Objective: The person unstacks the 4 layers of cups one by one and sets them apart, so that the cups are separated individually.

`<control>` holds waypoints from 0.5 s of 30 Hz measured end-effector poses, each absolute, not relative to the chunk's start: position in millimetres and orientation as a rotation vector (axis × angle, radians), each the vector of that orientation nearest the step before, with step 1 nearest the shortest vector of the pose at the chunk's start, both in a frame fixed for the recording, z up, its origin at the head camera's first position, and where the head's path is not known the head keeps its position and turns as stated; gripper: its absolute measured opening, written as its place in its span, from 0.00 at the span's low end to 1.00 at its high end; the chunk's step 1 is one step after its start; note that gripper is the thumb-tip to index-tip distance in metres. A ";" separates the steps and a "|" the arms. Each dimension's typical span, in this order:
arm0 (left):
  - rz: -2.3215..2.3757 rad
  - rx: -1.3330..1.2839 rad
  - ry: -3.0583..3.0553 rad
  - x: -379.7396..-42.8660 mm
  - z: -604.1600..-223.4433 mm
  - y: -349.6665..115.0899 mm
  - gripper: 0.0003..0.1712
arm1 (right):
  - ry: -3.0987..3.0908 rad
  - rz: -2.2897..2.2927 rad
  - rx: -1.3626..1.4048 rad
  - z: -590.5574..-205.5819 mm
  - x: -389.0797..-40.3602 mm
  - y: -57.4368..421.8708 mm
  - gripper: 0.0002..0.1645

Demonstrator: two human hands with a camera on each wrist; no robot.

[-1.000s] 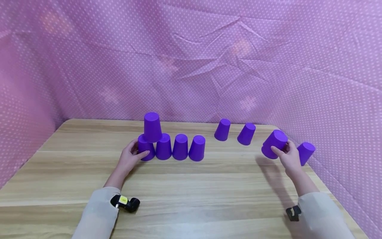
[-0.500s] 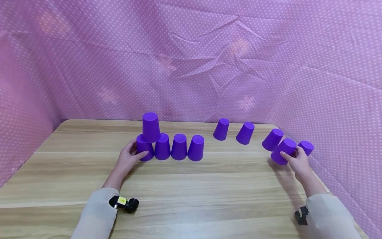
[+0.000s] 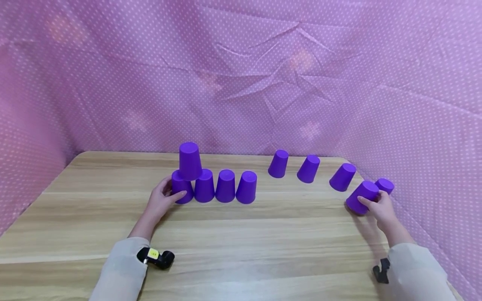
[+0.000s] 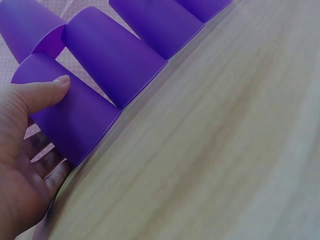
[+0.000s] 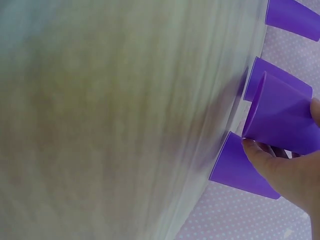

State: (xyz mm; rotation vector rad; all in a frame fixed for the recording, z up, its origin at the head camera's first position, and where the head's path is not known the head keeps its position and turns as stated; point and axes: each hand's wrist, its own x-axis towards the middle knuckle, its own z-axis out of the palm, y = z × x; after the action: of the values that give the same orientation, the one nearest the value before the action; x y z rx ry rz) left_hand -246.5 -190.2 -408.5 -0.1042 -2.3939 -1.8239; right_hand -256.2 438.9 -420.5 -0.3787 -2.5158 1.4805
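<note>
Okay, I'm seeing dotted cloth (image 3: 241,83) hanging beyond a wooden table (image 3: 241,246); left hand (image 3: 160,200), half-curled, is gripping the leftmost purple cup (image 4: 77,115), an upper cup (image 3: 190,162) straddling it and its neighbour (image 3: 205,189); right hand (image 3: 383,209), also half-curled, is holding the nearest right-side cup (image 3: 359,194).

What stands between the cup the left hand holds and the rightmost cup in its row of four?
The row's second cup and third cup from the left; the head view shows both.
</note>
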 end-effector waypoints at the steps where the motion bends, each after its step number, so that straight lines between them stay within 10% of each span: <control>1: -1.826 -0.102 -2.395 -246.1 -408.6 -190.2 0.40 | -2.517 1.484 -0.389 -420.1 -255.0 438.4 0.53; 15: -1.827 -0.116 -2.375 -249.7 -412.2 -191.5 0.40 | -2.513 1.518 -0.436 -396.0 -238.6 415.3 0.49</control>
State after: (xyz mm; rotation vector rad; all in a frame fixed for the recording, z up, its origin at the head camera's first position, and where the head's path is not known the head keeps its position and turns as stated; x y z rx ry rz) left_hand -249.7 -191.5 -412.2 -0.1155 -2.3748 -1.8268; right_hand -238.6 415.3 -396.0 -0.4365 -2.5129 1.5178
